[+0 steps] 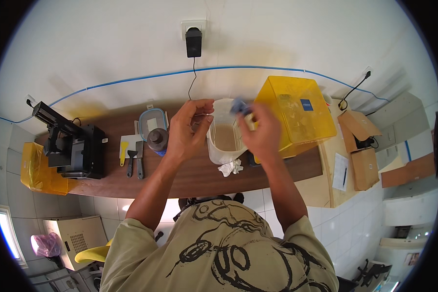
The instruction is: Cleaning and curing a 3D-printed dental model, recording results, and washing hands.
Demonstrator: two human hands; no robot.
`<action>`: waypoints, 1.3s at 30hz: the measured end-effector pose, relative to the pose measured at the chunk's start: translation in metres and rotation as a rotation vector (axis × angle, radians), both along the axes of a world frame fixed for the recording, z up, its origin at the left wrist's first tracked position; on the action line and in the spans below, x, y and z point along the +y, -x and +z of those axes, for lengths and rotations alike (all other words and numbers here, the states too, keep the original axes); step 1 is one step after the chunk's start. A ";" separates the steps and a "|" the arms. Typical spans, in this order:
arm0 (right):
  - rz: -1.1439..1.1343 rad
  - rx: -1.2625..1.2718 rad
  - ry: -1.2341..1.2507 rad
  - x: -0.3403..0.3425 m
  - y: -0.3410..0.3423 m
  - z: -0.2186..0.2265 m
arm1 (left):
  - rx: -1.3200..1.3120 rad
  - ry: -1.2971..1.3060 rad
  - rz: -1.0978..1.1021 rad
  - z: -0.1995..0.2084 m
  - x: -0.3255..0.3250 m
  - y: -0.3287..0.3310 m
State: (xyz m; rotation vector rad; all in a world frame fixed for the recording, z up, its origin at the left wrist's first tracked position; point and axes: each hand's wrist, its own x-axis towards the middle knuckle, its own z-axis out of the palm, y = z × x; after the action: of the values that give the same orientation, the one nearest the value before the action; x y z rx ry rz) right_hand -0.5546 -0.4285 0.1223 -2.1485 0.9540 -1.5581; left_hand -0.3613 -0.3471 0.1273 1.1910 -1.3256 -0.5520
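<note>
A white translucent tub (222, 156) with cloudy brownish liquid in it stands on the brown table in front of me. At its left rim is my left hand (190, 127), fingers curled and a gap between thumb and fingertips; I see nothing held there. My right hand (264, 130) is closed on a small blue-grey piece (239, 105) above the tub's right side. Motion blurs the piece, so its kind cannot be made out. A crumpled white tissue (230, 168) lies against the near side of the tub.
A large yellow translucent box (297, 114) stands close on the right. Left of my hands are a dark bottle (157, 140), a blue-rimmed container (152, 120), scrapers (140, 160) and a black 3D printer (80, 151). Cardboard boxes (365, 168) sit far right.
</note>
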 end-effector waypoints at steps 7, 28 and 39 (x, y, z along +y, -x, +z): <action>-0.021 -0.041 -0.005 0.013 -0.013 0.051 | 0.031 -0.137 0.083 -0.016 0.004 -0.005; -0.041 0.289 -0.016 0.007 -0.012 -0.002 | 0.073 -0.150 0.076 -0.017 0.016 0.009; -0.016 -0.240 0.207 0.022 -0.014 0.065 | 0.156 -0.169 0.068 -0.024 0.012 0.007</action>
State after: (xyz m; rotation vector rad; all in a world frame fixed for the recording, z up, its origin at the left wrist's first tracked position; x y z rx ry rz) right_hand -0.5408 -0.4067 0.1872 -2.0245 0.7631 -1.9445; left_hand -0.3681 -0.3353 0.1036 1.2981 -1.1190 -0.7045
